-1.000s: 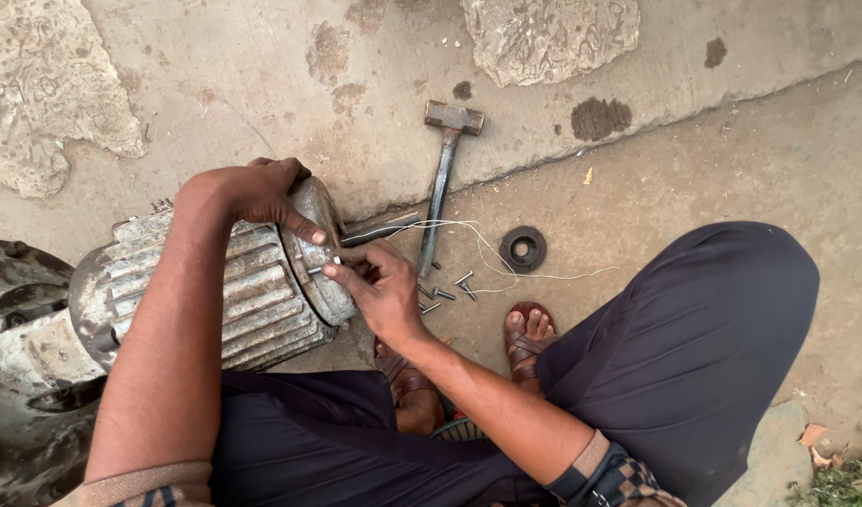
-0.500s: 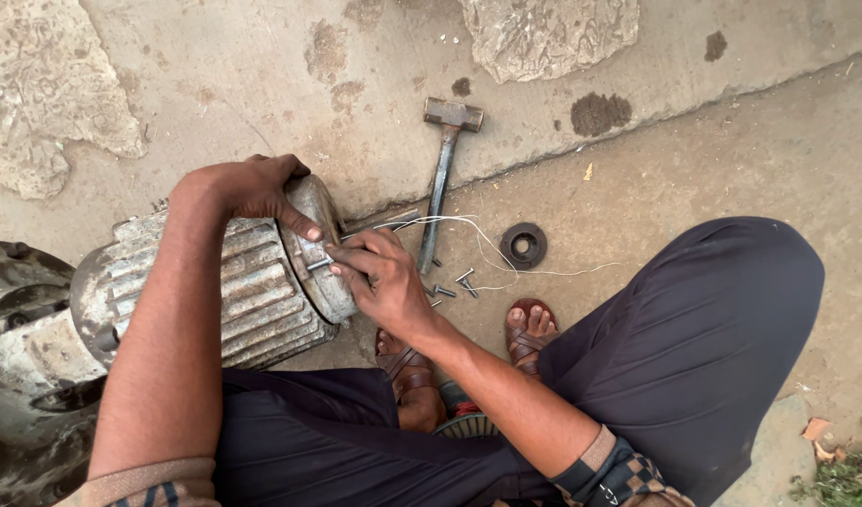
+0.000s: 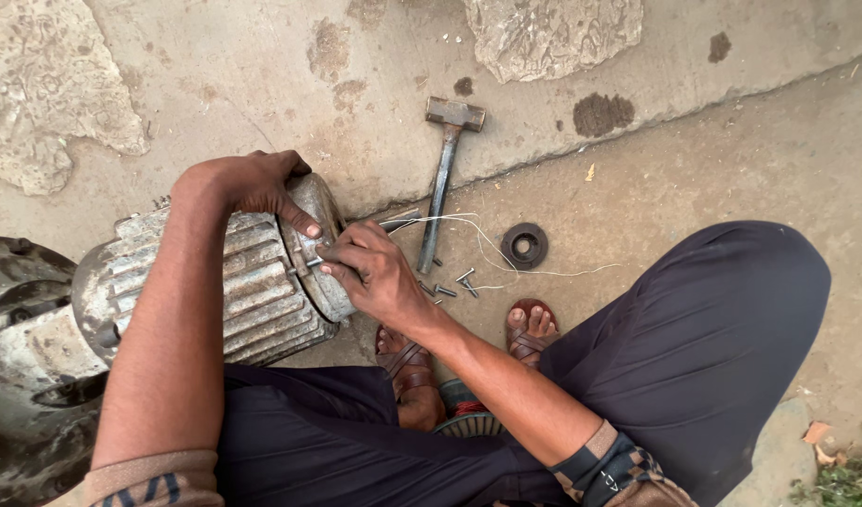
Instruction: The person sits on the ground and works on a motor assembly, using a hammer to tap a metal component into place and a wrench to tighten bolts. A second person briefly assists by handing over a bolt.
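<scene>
Ribbed motor on its side, both hands at its end cover.

Motor (image 3: 206,291) lies on the concrete, long axis left-right, cover end pointing right. Left hand (image 3: 253,183) curled over the cover's top edge; right hand (image 3: 379,277) pinching a small bolt (image 3: 309,264) against the cover. Right of them: hammer (image 3: 442,178), loose bolts (image 3: 454,284), black ring (image 3: 524,245).

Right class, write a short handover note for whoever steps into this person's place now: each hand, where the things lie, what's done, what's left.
Left hand: gripping the top of the motor's end cover.
Right hand: pinching a bolt at the cover's face.
Motor: lying on its side on the ground.
Hammer, loose bolts, black ring and thin wire: on the ground by the feet.
Done: several bolts lie off the motor.
Left: the cover is still on the motor.
</scene>
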The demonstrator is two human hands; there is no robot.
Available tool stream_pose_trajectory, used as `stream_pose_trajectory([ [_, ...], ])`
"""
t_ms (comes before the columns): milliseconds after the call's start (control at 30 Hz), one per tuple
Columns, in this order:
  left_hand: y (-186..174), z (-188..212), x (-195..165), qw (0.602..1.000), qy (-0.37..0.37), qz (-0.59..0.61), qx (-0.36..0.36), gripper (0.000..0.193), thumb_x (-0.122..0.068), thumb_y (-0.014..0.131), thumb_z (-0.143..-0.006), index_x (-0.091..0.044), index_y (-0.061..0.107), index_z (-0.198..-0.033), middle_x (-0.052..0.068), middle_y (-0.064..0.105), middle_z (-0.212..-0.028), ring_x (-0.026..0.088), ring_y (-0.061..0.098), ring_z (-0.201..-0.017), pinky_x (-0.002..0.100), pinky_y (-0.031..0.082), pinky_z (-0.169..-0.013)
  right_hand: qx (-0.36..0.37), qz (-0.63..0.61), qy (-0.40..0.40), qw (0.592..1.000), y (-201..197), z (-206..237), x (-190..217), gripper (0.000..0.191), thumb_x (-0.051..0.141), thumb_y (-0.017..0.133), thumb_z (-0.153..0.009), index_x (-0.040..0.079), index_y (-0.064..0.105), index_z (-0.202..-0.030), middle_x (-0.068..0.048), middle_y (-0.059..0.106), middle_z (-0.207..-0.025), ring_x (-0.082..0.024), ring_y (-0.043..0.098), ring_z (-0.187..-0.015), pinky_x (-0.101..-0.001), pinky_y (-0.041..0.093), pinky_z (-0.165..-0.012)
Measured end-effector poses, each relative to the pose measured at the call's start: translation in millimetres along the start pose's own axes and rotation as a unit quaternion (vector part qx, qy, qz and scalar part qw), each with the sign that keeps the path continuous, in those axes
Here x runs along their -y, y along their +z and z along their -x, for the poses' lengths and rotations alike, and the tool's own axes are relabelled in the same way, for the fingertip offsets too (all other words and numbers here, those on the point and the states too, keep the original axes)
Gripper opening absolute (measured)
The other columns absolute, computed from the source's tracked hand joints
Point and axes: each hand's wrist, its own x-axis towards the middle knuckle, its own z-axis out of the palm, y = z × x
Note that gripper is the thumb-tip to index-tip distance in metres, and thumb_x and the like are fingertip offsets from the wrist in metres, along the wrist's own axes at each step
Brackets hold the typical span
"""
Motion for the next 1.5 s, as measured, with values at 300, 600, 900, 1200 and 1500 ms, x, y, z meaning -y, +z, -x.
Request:
stream_pose_trajectory([
  [300, -1.4, -0.7, 0.8, 1.000, 0.017, -0.007, -0.010, 0.124, -0.051, 0.099, -0.040, -0.015, 0.052, -0.149, 0.012, 0.064, -0.144, 0.033, 0.057, -0.138, 0.048, 0.047, -0.113, 0.019, 0.083, -0.015, 0.996, 0.0, -0.3, 1.4, 0.019, 0.015, 0.080, -0.092, 0.000, 0.072, -0.102, -0.010, 0.067, -0.096, -0.021, 0.063, -0.094, -0.0368, 0.056, -0.085],
  [600, -0.9, -4.2, 3.8, 1.000, 0.007, -0.010, 0.012, 0.124, -0.048, 0.099, -0.042, -0.016, 0.049, -0.151, 0.011, 0.062, -0.148, 0.032, 0.055, -0.140, 0.048, 0.046, -0.115, 0.039, 0.050, -0.045, 0.997, -11.8, -5.3, -8.6, 0.040, 0.023, 0.081, -0.085, 0.002, 0.073, -0.118, -0.011, 0.074, -0.104, -0.022, 0.070, -0.096, -0.0351, 0.060, -0.085],
  [900, -0.5, -4.0, 16.2, 0.996, 0.057, 0.061, -0.030, 0.098, -0.060, 0.083, -0.064, -0.019, 0.056, -0.148, 0.010, 0.060, -0.148, 0.032, 0.054, -0.138, 0.053, 0.041, -0.116, 0.097, 0.164, -0.169, 0.967, -19.6, -18.1, -19.4, 0.028, 0.016, 0.082, -0.091, 0.005, 0.073, -0.115, -0.005, 0.068, -0.106, -0.018, 0.061, -0.094, -0.0260, 0.058, -0.073],
  [1200, -8.7, 6.5, 10.0, 0.991, 0.056, 0.040, -0.114, 0.077, -0.064, 0.074, -0.078, -0.017, 0.066, -0.139, 0.009, 0.067, -0.139, 0.032, 0.063, -0.129, 0.053, 0.048, -0.111, 0.057, 0.140, -0.187, 0.971, -18.2, -20.3, -12.2, 0.043, 0.027, 0.082, -0.089, 0.001, 0.068, -0.121, -0.010, 0.069, -0.111, -0.020, 0.065, -0.104, -0.0327, 0.061, -0.085],
  [1500, -12.0, 8.8, 12.5, 0.990, 0.067, 0.007, -0.124, 0.087, -0.068, 0.076, -0.075, -0.016, 0.062, -0.143, 0.010, 0.063, -0.145, 0.032, 0.059, -0.134, 0.049, 0.046, -0.113, 0.117, 0.211, -0.159, 0.957, -25.0, -26.1, 3.9, 0.028, 0.020, 0.083, -0.090, 0.006, 0.073, -0.112, -0.009, 0.071, -0.105, -0.020, 0.063, -0.095, -0.0316, 0.060, -0.076],
])
